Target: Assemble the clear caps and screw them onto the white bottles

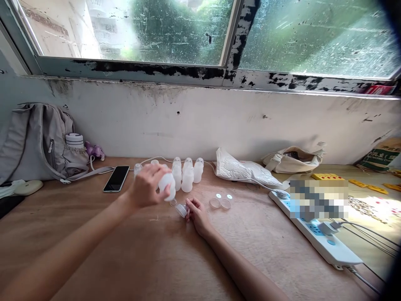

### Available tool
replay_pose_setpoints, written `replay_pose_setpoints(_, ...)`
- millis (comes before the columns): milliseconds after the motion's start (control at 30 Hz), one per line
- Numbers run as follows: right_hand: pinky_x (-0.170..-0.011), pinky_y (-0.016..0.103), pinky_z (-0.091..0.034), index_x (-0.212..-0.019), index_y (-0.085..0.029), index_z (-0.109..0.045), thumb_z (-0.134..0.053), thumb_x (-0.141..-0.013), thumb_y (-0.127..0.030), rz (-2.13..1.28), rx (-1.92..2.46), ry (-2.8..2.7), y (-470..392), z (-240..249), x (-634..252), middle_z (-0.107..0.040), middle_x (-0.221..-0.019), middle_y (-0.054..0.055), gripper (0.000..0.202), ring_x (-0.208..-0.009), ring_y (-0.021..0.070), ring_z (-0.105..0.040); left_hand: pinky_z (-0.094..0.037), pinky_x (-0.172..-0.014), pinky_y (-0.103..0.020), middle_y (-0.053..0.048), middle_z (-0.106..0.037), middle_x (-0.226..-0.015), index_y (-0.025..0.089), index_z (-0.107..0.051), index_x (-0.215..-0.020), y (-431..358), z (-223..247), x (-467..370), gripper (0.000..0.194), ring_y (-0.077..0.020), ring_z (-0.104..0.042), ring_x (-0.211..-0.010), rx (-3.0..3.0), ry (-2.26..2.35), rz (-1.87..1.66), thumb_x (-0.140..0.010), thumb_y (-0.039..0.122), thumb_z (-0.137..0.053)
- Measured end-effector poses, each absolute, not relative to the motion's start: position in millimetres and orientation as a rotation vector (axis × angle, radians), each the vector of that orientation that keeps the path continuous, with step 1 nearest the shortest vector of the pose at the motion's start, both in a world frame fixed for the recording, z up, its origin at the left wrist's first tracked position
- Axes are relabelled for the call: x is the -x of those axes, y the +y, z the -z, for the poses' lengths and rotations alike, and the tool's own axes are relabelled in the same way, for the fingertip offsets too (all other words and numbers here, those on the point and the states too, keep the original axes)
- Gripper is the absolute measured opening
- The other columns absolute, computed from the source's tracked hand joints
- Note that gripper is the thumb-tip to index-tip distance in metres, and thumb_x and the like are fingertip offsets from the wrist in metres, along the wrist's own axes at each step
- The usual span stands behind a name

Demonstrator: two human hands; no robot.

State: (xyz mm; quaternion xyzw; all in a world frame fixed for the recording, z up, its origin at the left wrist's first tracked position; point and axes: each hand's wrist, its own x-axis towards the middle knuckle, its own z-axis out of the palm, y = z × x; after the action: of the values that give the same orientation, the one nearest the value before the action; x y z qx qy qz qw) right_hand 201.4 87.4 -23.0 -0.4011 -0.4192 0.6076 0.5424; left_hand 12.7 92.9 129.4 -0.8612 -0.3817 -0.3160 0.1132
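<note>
In my left hand (144, 187) is a small frosted white bottle (167, 186), tilted above the table with its base toward the camera. My right hand (197, 214) rests low on the tabletop, its fingers pinched on a clear ribbed cap (181, 210). Between the hands a small clear ring (173, 202) lies on the wood. Behind them stand several similar bottles (187, 180), topped with clear domes; others are partly hidden by my left hand. To the right of my right hand lie two clear rings (214, 203) and two small white discs (218, 195).
A phone (116, 179) and a grey backpack (40, 142) are at the left. Along the wall lie a white padded packet (244, 169) and a beige pouch (294, 159). A power strip (316, 230) with plugs and cables crosses the right side of the table (125, 259).
</note>
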Motion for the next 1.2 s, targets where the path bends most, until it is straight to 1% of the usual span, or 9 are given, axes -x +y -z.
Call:
replay_pose_setpoints(167,-0.033,0.018,-0.034,-0.065,-0.017,-0.046,-0.059,-0.071,-0.044,-1.454,0.919,-0.966,87.9,24.4,-201.7,-0.045,-0.050,-0.007,0.031,-0.034,0.0055,-0.041,-0.040,-0.080,-0.035,-0.008,-0.060,-0.088,0.016,-0.057,-0.097,68.5,-65.6,-11.6,0.029,-0.0213,-0.053,-0.082,2.621,-1.188,1.014,-0.072,0.028,-0.048)
replay_pose_setpoints(333,-0.034,0.018,-0.036,-0.065,-0.017,-0.046,-0.059,-0.072,-0.041,-1.460,0.886,-0.956,88.0,23.9,-201.8,-0.045,-0.049,-0.007,0.028,-0.035,0.0055,-0.042,-0.041,-0.080,-0.034,-0.008,-0.058,-0.096,0.018,-0.053,-0.103,61.6,-40.6,-15.3,0.031,-0.0220,-0.054,-0.088,2.691,-1.258,1.132,-0.074,0.028,-0.050)
replay_pose_setpoints(467,-0.034,0.018,-0.036,-0.065,-0.017,-0.047,-0.061,-0.070,-0.042,-1.462,0.891,-0.940,88.0,23.3,-201.5,-0.045,-0.050,-0.007,0.029,-0.035,0.0055,-0.042,-0.041,-0.085,-0.034,-0.009,-0.054,-0.107,0.021,-0.037,-0.118,60.4,-20.8,-21.4,0.048,-0.0211,-0.053,-0.097,2.743,-1.469,1.362,-0.075,0.031,-0.053)
replay_pose_setpoints(567,-0.034,0.018,-0.036,-0.065,-0.017,-0.047,-0.061,-0.070,-0.042,-1.466,0.898,-0.935,87.8,23.5,-201.5,-0.046,-0.049,-0.007,0.029,-0.035,0.0056,-0.042,-0.042,-0.085,-0.034,-0.008,-0.054,-0.108,0.022,-0.027,-0.123,60.0,-3.8,-26.3,0.065,-0.0209,-0.054,-0.097,2.803,-1.752,1.518,-0.069,0.037,-0.060)
replay_pose_setpoints(633,-0.034,0.018,-0.036,-0.065,-0.017,-0.047,-0.061,-0.070,-0.042,-1.472,0.893,-0.931,88.0,24.0,-201.8,-0.046,-0.049,-0.007,0.029,-0.035,0.0057,-0.042,-0.043,-0.083,-0.034,-0.008,-0.054,-0.108,0.022,-0.030,-0.120,58.8,2.7,-28.9,0.066,-0.0212,-0.054,-0.096,2.897,-1.851,1.539,-0.066,0.039,-0.064)
replay_pose_setpoints(833,-0.035,0.019,-0.037,-0.067,-0.017,-0.049,-0.063,-0.068,-0.040,-1.513,0.879,-0.841,92.0,24.0,-203.6,-0.047,-0.051,-0.006,0.027,-0.037,0.0066,-0.044,-0.043,-0.083,-0.033,-0.006,-0.056,-0.101,0.024,-0.048,-0.108,53.8,-4.5,-29.1,0.047,-0.0218,-0.054,-0.094,2.980,-1.814,1.487,-0.067,0.041,-0.062)
replay_pose_setpoints(900,-0.037,0.020,-0.038,-0.067,-0.017,-0.050,-0.065,-0.067,-0.039,-1.523,0.871,-0.802,93.5,21.5,-205.1,-0.049,-0.054,-0.005,0.027,-0.039,0.0069,-0.045,-0.043,-0.084,-0.033,-0.006,-0.056,-0.105,0.024,-0.048,-0.111,53.8,-6.9,-27.7,0.049,-0.0220,-0.054,-0.096,2.898,-1.861,1.558,-0.067,0.040,-0.062)
replay_pose_setpoints(1000,-0.041,0.021,-0.041,-0.068,-0.016,-0.053,-0.068,-0.064,-0.037,-1.513,0.871,-0.771,95.1,15.5,-208.3,-0.051,-0.055,-0.004,0.026,-0.042,0.0075,-0.048,-0.045,-0.077,-0.030,-0.005,-0.059,-0.098,0.021,-0.046,-0.112,56.0,-5.4,-25.1,0.052,-0.0204,-0.056,-0.090,2.750,-2.047,1.701,-0.066,0.039,-0.063)
replay_pose_setpoints(1200,-0.048,0.024,-0.045,-0.073,-0.016,-0.059,-0.068,-0.064,-0.037,-1.434,0.867,-0.854,95.1,0.9,-213.9,-0.054,-0.058,-0.002,0.024,-0.049,0.0090,-0.050,-0.045,-0.076,-0.030,-0.005,-0.058,-0.095,0.020,-0.058,-0.100,63.2,-1.9,-20.9,0.038,-0.0209,-0.057,-0.087,2.779,-2.121,1.679,-0.070,0.042,-0.058)
